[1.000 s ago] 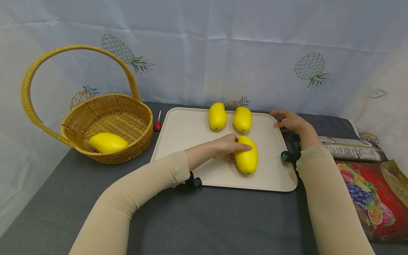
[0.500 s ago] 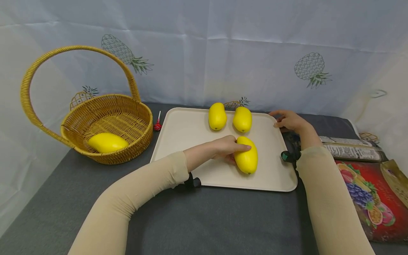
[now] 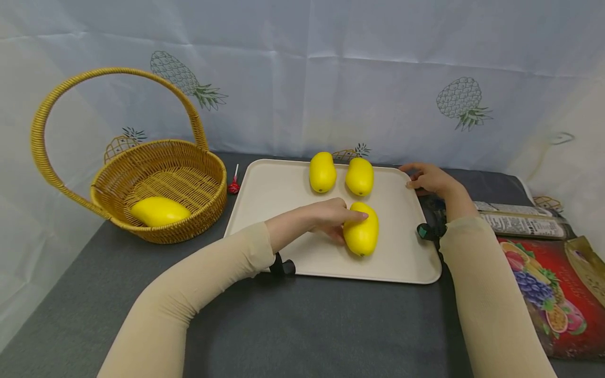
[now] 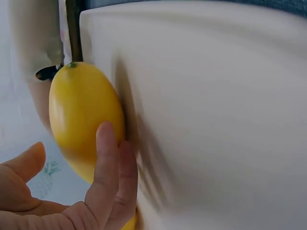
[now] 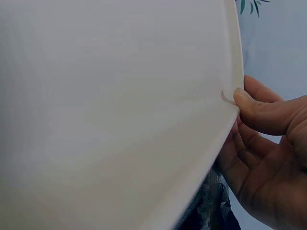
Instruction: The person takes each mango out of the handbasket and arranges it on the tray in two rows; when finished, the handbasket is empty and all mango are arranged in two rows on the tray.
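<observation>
- Smooth yellow oval fruit (image 3: 364, 240): on the cream rectangular tray (image 3: 397, 262), right of its middle.
- Bare left hand (image 3: 326, 214): fingers nearly straight against the fruit's side, thumb spread clear; no closed hold, so an uneven push might roll it away.
- Bare right hand (image 3: 432, 179): pinching the tray's far-right corner; lifting there could tilt it, setting fruit rolling.
- Two matching yellow fruits (image 3: 323, 172) (image 3: 360, 177): near the far rim, likewise liable to roll.
- Golden woven basket (image 3: 212, 202): left of the tray.

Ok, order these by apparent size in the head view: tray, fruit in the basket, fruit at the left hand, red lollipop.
Tray
Fruit in the basket and fruit at the left hand: about alike, so not ranked apart
Red lollipop
</observation>
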`<action>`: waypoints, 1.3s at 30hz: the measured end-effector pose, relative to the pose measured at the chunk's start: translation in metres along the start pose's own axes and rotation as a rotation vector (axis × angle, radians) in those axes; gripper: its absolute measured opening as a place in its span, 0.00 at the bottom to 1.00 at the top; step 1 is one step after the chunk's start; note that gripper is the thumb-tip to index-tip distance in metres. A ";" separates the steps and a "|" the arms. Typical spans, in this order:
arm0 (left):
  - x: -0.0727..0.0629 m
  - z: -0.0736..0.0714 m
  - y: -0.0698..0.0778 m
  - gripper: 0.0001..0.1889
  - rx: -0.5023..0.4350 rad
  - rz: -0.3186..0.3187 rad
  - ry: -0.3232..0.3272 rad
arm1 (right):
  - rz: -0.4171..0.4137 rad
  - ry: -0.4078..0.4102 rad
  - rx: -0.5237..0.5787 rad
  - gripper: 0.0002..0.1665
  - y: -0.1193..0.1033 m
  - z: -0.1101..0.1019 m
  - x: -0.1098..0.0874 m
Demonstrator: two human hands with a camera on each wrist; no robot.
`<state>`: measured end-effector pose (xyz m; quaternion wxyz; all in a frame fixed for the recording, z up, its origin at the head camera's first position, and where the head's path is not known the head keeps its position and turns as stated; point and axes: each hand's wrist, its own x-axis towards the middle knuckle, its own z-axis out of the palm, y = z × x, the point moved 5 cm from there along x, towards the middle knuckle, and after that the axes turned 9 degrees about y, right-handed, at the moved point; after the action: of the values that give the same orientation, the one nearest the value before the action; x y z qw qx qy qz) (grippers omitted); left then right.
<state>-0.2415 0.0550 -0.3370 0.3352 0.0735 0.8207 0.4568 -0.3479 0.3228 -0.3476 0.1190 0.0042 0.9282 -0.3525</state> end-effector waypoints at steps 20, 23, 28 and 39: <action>-0.027 -0.032 0.019 0.33 -0.089 0.001 0.041 | 0.000 -0.003 -0.013 0.35 -0.003 0.001 -0.004; -0.033 -0.040 0.024 0.33 -0.115 0.035 0.047 | 0.001 -0.004 -0.012 0.35 -0.004 0.000 -0.004; -0.046 -0.058 0.033 0.32 -0.142 0.093 0.089 | -0.006 -0.012 -0.007 0.35 -0.003 0.000 -0.003; -0.077 -0.109 0.042 0.30 -0.160 0.198 0.203 | -0.009 -0.011 -0.014 0.35 0.000 0.001 -0.001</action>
<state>-0.2579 -0.0299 -0.2275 0.2087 0.0807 0.8000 0.5566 -0.3471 0.3219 -0.3481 0.1227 -0.0028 0.9299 -0.3467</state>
